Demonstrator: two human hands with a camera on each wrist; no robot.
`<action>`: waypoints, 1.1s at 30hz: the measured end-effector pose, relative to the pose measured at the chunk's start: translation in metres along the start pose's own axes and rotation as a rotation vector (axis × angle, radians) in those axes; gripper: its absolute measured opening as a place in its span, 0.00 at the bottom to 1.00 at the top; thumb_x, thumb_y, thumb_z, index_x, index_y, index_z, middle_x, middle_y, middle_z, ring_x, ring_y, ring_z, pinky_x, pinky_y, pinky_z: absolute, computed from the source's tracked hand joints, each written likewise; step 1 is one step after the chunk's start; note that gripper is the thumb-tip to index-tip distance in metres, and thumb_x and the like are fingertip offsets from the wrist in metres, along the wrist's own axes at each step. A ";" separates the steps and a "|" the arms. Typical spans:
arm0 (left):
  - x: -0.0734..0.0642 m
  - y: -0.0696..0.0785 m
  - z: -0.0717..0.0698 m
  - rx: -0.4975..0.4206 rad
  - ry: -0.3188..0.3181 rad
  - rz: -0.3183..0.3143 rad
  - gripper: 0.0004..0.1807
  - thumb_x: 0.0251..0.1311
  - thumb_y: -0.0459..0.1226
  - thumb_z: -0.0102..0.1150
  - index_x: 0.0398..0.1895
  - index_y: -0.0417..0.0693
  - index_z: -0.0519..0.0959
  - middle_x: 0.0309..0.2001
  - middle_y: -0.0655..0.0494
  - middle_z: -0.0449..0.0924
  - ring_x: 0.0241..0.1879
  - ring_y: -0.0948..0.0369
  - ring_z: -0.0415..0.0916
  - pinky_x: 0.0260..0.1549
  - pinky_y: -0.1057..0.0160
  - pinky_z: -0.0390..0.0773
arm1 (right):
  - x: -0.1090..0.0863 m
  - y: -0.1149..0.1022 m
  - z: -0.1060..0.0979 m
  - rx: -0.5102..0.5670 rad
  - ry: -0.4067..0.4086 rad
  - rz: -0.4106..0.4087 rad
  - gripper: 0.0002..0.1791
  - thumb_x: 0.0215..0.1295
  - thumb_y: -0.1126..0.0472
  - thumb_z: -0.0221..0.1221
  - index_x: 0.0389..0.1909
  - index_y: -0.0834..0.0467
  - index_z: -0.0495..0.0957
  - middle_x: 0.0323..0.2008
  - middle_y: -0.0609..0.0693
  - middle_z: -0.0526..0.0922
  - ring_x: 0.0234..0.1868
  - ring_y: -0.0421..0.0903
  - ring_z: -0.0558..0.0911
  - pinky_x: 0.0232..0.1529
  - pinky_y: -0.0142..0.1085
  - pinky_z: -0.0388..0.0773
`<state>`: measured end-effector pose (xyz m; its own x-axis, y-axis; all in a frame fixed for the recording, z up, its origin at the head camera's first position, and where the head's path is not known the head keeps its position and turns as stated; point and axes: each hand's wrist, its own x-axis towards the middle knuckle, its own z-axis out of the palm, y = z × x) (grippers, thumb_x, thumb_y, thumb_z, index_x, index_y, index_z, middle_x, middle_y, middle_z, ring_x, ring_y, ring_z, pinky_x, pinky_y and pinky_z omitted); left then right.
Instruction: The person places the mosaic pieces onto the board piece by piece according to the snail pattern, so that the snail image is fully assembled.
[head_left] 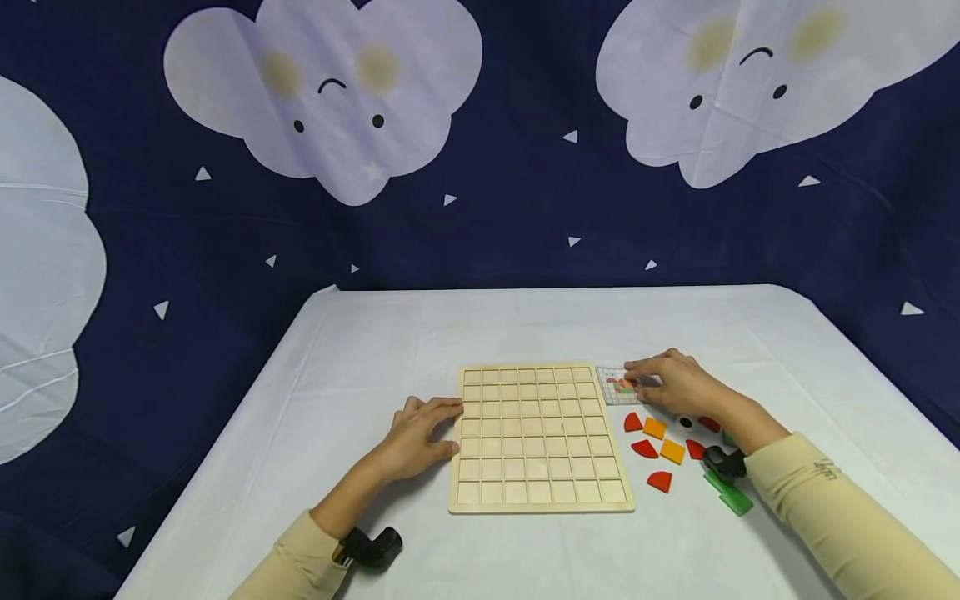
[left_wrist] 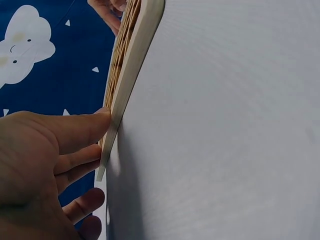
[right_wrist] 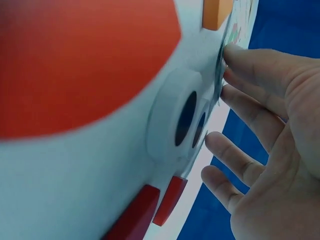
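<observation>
A pale wooden grid board (head_left: 491, 447) lies flat on the white table. My left hand (head_left: 416, 437) touches its left edge with the thumb and fingertips, the fingers extended; in the left wrist view the thumb (left_wrist: 85, 131) rests against the board's side (left_wrist: 131, 70). Beyond the board's upper right corner lies a small printed pattern card (head_left: 611, 395). The fingertips of my right hand (head_left: 682, 385) rest on the card, fingers loosely spread in the right wrist view. Below that hand are white discs with black dots (right_wrist: 165, 117), partly hidden in the head view.
Right of the board lie several red quarter-circle pieces (head_left: 660, 482), orange squares (head_left: 672, 452) and green pieces (head_left: 735, 500). The right forearm hangs over some of them. A dark blue cloth with white clouds (head_left: 330, 100) stands behind the table.
</observation>
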<state>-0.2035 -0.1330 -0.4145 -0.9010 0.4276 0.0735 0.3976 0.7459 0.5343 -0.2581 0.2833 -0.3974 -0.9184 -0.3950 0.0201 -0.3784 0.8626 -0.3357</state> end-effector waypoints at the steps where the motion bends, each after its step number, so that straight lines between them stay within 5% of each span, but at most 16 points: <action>1: 0.000 0.000 0.000 -0.007 0.003 -0.001 0.30 0.53 0.40 0.65 0.61 0.47 0.72 0.65 0.59 0.68 0.47 0.60 0.60 0.42 0.60 0.55 | 0.000 0.000 -0.001 0.006 -0.002 0.005 0.18 0.59 0.60 0.62 0.52 0.54 0.80 0.62 0.55 0.74 0.56 0.57 0.68 0.53 0.56 0.59; 15: 0.002 -0.002 0.003 -0.114 0.007 -0.025 0.28 0.51 0.36 0.67 0.58 0.46 0.74 0.62 0.58 0.71 0.48 0.60 0.59 0.44 0.59 0.54 | -0.014 -0.008 -0.019 0.048 0.043 0.097 0.25 0.59 0.56 0.61 0.58 0.57 0.75 0.58 0.60 0.76 0.55 0.57 0.67 0.52 0.57 0.66; 33: 0.002 -0.003 0.003 -0.136 0.002 -0.027 0.28 0.51 0.36 0.66 0.59 0.46 0.74 0.63 0.57 0.70 0.52 0.59 0.60 0.46 0.57 0.55 | -0.077 -0.010 -0.014 0.044 0.116 0.150 0.22 0.55 0.55 0.64 0.52 0.56 0.79 0.48 0.55 0.81 0.48 0.50 0.68 0.45 0.49 0.71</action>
<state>-0.2061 -0.1325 -0.4180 -0.9115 0.4071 0.0592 0.3461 0.6811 0.6452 -0.1852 0.3093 -0.3826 -0.9723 -0.2216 0.0737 -0.2328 0.8935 -0.3841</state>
